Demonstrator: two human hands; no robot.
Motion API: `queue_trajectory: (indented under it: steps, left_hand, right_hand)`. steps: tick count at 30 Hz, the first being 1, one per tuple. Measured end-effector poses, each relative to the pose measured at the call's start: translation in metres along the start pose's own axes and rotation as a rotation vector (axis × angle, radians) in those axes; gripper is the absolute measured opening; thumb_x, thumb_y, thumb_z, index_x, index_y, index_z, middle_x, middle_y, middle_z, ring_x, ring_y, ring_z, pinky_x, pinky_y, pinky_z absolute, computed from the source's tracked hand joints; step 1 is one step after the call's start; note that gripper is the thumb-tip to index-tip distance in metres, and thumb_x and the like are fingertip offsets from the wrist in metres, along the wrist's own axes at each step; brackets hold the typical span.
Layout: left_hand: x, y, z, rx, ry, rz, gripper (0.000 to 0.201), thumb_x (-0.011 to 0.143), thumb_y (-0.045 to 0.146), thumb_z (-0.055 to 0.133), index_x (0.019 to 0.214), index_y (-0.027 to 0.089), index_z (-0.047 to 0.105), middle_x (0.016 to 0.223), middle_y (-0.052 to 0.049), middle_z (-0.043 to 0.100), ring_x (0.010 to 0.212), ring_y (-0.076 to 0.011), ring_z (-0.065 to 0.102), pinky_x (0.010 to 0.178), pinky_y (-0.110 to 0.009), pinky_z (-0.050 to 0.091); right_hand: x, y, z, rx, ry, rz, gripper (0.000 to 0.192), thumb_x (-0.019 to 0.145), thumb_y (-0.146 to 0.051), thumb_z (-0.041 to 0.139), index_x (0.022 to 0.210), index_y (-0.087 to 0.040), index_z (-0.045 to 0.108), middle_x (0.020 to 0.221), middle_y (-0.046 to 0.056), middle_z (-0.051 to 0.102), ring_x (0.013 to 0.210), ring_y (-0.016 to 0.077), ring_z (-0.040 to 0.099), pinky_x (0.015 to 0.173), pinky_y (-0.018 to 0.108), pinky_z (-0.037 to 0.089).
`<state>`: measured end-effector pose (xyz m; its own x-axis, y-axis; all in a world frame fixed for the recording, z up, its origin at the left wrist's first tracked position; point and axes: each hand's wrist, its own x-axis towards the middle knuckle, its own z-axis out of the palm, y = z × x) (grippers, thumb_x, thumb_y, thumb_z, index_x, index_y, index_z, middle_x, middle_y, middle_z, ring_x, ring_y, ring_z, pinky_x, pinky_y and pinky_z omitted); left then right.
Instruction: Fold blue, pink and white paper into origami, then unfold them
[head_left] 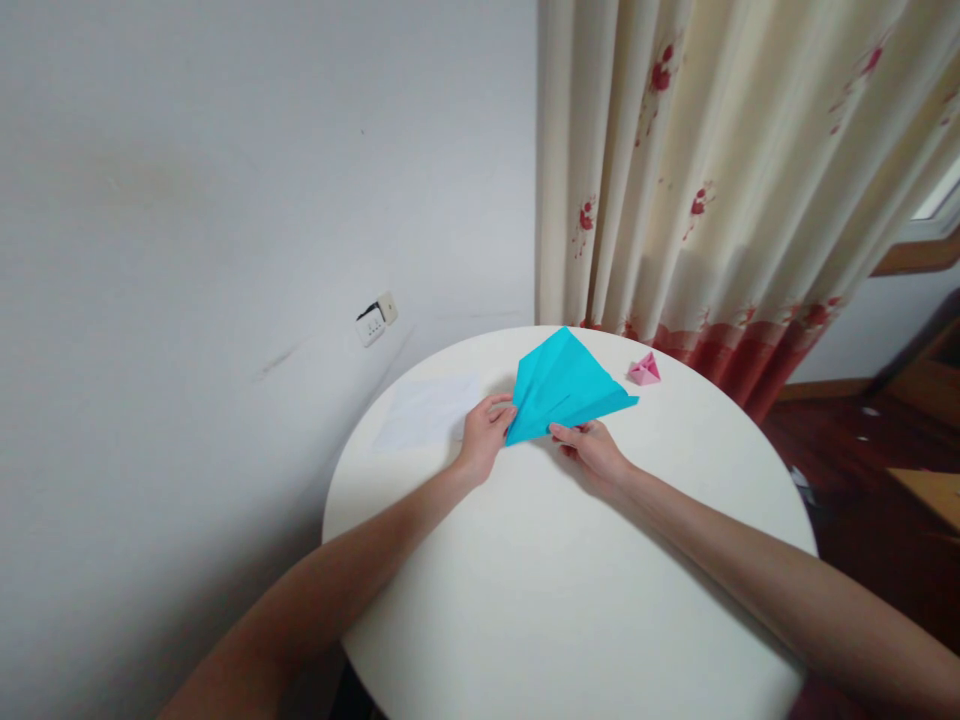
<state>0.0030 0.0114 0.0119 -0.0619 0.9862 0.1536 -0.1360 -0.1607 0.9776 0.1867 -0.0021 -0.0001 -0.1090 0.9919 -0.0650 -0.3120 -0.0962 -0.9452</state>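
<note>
A bright blue sheet of paper (pixel 564 382), creased and partly folded, is held tilted over the far half of the round white table (pixel 570 580). My left hand (pixel 487 430) pinches its left edge near the lower left corner, fingers partly behind the paper. At the lower edge, my right hand (pixel 589 447) grips the sheet with the thumb in front and the other fingers underneath. A small folded pink paper piece (pixel 645 369) sits on the table to the right of the blue paper.
White paper (pixel 427 410) lies flat on the table's left side. A pale wall (pixel 225 200) with a power socket (pixel 370 326) rises at the left. Behind the table hangs a cream curtain (pixel 720 150) with red flowers.
</note>
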Motion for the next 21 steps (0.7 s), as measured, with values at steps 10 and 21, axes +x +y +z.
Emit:
queue_trajectory:
  steps: [10, 21]
  left_hand:
    - [0.005, -0.003, -0.005, 0.109, -0.012, 0.154, 0.052, 0.074, 0.039, 0.077, 0.119, 0.016, 0.069, 0.092, -0.007, 0.076, 0.079, -0.0176, 0.067, 0.072, -0.027, 0.052]
    - [0.013, -0.009, -0.006, 0.167, 0.046, 0.123, 0.023, 0.064, 0.034, 0.081, 0.074, 0.016, 0.069, 0.076, -0.005, 0.070, 0.072, -0.0167, 0.064, 0.070, -0.028, 0.050]
  right_hand:
    - [-0.003, -0.010, 0.000, -0.038, 0.010, -0.039, 0.041, 0.054, -0.047, 0.088, 0.065, -0.018, 0.062, 0.066, 0.001, 0.062, 0.061, 0.0131, 0.048, 0.059, 0.030, 0.034]
    - [-0.002, -0.009, 0.001, -0.158, -0.054, -0.137, 0.035, 0.058, -0.046, 0.085, 0.074, -0.018, 0.070, 0.072, 0.003, 0.069, 0.063, 0.0155, 0.053, 0.061, 0.031, 0.038]
